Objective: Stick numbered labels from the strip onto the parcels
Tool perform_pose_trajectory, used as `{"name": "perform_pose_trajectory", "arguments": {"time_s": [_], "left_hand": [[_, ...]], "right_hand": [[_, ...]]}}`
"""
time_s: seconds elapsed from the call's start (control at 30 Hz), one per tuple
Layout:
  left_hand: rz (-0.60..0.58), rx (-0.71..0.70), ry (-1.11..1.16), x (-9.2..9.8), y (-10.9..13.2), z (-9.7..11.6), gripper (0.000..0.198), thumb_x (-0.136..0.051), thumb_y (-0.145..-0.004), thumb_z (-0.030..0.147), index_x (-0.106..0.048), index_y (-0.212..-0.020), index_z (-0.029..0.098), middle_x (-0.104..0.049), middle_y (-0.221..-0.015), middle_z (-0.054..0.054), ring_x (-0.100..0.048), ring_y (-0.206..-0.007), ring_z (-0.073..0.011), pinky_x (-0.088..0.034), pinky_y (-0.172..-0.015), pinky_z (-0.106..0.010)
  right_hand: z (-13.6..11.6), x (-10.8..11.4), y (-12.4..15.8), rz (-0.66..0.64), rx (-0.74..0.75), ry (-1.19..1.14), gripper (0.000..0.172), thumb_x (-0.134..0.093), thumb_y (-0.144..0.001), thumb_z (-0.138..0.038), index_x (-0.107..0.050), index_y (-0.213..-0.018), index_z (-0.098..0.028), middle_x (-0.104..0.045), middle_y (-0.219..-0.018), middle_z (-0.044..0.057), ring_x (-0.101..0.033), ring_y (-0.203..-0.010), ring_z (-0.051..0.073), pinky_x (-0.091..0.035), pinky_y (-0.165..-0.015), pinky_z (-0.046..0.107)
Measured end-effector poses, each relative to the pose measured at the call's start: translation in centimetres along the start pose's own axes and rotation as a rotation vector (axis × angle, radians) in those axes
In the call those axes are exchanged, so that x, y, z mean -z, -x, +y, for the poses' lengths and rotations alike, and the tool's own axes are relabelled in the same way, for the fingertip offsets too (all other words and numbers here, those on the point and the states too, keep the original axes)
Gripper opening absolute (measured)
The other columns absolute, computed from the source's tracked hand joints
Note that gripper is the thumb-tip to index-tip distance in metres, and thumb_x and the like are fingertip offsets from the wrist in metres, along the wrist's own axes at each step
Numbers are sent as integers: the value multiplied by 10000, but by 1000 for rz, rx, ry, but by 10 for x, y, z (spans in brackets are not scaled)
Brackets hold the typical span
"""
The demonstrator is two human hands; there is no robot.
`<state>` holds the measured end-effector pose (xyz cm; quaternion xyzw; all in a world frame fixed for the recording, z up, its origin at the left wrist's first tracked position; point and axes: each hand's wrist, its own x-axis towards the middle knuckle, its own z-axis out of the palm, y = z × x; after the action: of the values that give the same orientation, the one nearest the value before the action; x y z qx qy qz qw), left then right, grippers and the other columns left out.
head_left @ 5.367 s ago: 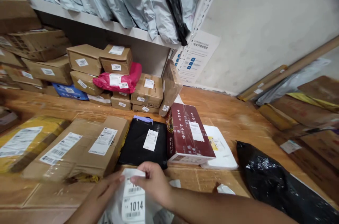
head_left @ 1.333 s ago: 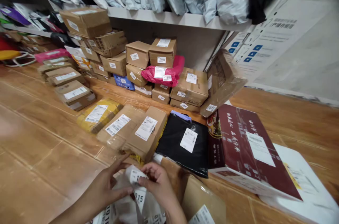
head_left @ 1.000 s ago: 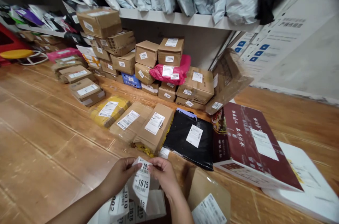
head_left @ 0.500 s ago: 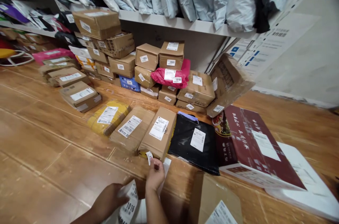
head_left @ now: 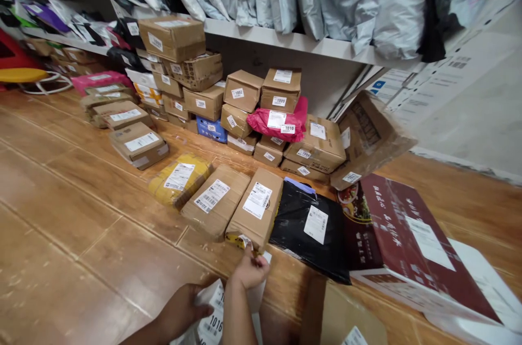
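Note:
My left hand (head_left: 182, 309) grips a strip of white number labels (head_left: 212, 316), the printed number 1016 showing. Just right of it, my right hand (head_left: 249, 271) has its fingertips on a small white sticker (head_left: 244, 241). That sticker touches the near end of a brown cardboard box (head_left: 249, 228), which has yellow tape along its lower edge and a shipping label on top. To the left of this box lie another brown box (head_left: 226, 175) and a yellow taped parcel (head_left: 167, 192). A black plastic parcel (head_left: 291, 220) lies on its right.
Numbered boxes (head_left: 240, 81) and a pink parcel (head_left: 261, 126) are stacked below a shelf (head_left: 277, 35) of grey bags. A large maroon carton (head_left: 391, 236) stands at right. Another brown carton (head_left: 342, 309) is at the bottom edge. More boxes (head_left: 141, 159) lie at left.
My right hand has brought the sticker against the near end of the brown box. The view has shifted, so the scene sits farther right. My left hand still holds the label strip.

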<state>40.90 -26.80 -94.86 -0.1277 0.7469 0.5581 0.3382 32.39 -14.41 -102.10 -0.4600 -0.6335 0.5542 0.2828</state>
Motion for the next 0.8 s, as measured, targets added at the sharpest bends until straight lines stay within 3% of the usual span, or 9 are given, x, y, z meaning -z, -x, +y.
{"name": "perform_pose_trajectory", "arguments": {"time_s": [0.07,0.2,0.3,0.37,0.47,0.53,0.7,0.8], "left_hand": [[7,-51,87,1,-5,2,472,-718,-554,552,-699,-747,122,-727,-729,-25,-633,-704,-219,-457,-642,-260],[38,-159,257,7,-15,9,518,-701,-593,600,-672,-751,108,-705,-698,-37,-585,-633,-175,-438,-601,-253],[43,-206,293,16,-19,16,518,-673,-626,618,-652,-728,111,-654,-629,-18,-542,-571,-148,-423,-571,-255],[58,-215,268,23,-20,18,510,-699,-606,601,-654,-720,106,-646,-658,-23,-549,-601,-152,-425,-581,-255],[68,-225,230,31,-21,20,496,-796,-524,493,-672,-817,112,-678,-816,-39,-587,-749,-182,-446,-677,-258],[58,-224,215,35,-22,22,488,-782,-541,489,-669,-836,117,-687,-824,-41,-592,-765,-189,-450,-702,-268],[43,-220,157,45,-22,24,440,-676,-619,558,-650,-701,126,-667,-685,-19,-566,-683,-178,-442,-670,-277],[65,-199,128,53,-21,21,430,-664,-620,548,-635,-715,129,-652,-678,-14,-553,-666,-170,-430,-651,-272]], "right_hand": [[-4,7,-4,-157,21,-14,393,-718,-581,-553,-648,-673,-178,-696,-706,95,-653,-713,263,-534,-671,364],[-16,32,-2,-442,-27,-49,478,-703,-587,-550,-719,-848,-149,-726,-939,128,-655,-907,290,-526,-779,366],[-26,53,7,-904,-93,-99,469,-683,-646,-537,-718,-913,-152,-724,-979,122,-652,-929,274,-521,-800,340],[-31,62,13,-1128,-73,-77,405,-682,-670,-511,-721,-880,-167,-735,-900,96,-660,-839,250,-521,-749,317],[-35,63,18,-1206,-20,-3,348,-709,-638,-502,-719,-748,-172,-714,-728,62,-625,-685,213,-494,-648,290],[-35,57,20,-1198,-71,-9,374,-757,-567,-512,-719,-724,-175,-695,-678,47,-601,-649,198,-475,-619,281],[-34,39,20,-1225,-488,-105,466,-834,-408,-552,-700,-659,-183,-661,-611,21,-582,-593,165,-466,-588,277],[-30,32,21,-1268,-609,-41,511,-883,-298,-471,-717,-685,-182,-658,-606,11,-577,-563,148,-445,-555,262]]}}
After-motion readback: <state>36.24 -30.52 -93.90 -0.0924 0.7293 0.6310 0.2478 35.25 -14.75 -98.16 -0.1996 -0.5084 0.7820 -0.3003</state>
